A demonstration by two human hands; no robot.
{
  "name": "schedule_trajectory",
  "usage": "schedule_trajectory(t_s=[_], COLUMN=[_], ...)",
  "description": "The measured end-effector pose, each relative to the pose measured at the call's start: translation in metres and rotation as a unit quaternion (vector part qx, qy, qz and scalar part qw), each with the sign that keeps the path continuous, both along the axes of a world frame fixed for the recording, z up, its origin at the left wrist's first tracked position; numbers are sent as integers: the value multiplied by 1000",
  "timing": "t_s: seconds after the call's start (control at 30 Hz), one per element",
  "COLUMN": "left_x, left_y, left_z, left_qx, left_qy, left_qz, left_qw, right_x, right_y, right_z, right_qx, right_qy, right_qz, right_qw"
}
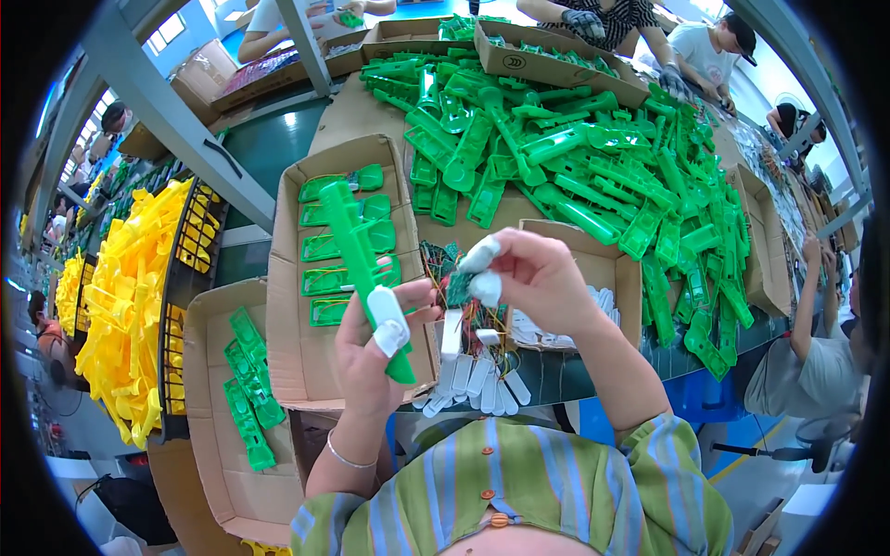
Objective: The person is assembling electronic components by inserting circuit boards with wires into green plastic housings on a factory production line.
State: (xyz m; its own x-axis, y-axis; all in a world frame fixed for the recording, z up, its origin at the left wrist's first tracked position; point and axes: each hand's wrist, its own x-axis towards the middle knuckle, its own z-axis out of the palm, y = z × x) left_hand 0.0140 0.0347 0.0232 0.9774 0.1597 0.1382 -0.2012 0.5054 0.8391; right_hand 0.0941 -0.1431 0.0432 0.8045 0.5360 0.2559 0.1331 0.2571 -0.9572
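While my left hand [369, 369] grips a green casing [348, 232] tilted toward eleven, its thumb bent onto the white piece [382, 308], my right hand's [542, 273] thumb and fingertip, capped in white, nearly meet at the wired circuit boards [454, 293]; I cannot tell whether they pinch one.

Only a narrow gap parts my hands. The casing overhangs the carton [301, 366] at ten; white strips [487, 382] fan out at five, near the table's edge; a box [630, 296] sits close by my right forearm at three.

Dark green tabletop [278, 132] shows at eleven. Green parts [575, 185] heap from twelve to three, yellow ones [130, 306] at nine. Beyond, at one, a gloved co-worker [616, 23] sits.
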Motion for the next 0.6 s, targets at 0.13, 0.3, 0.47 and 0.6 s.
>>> schedule_trajectory(t_s=[0.13, 0.3, 0.47, 0.6], left_x=[2, -8, 8, -2], left_y=[-13, -21, 1, 1], left_z=[4, -16, -4, -18], left_qx=[-28, 290, -138, -171], left_qy=[-31, -122, 25, -19], left_qz=[-35, 127, -37, -121], left_qw=[999, 941, 989, 978], right_x=[-1, -6, -11, -21], right_y=[4, 11, 1, 16], right_z=[3, 11, 17, 26], right_qx=[-127, -212, -138, -156], right_qy=[-96, -189, -185, -227], right_qz=[-47, -129, -73, -81], right_qw=[986, 950, 970, 958])
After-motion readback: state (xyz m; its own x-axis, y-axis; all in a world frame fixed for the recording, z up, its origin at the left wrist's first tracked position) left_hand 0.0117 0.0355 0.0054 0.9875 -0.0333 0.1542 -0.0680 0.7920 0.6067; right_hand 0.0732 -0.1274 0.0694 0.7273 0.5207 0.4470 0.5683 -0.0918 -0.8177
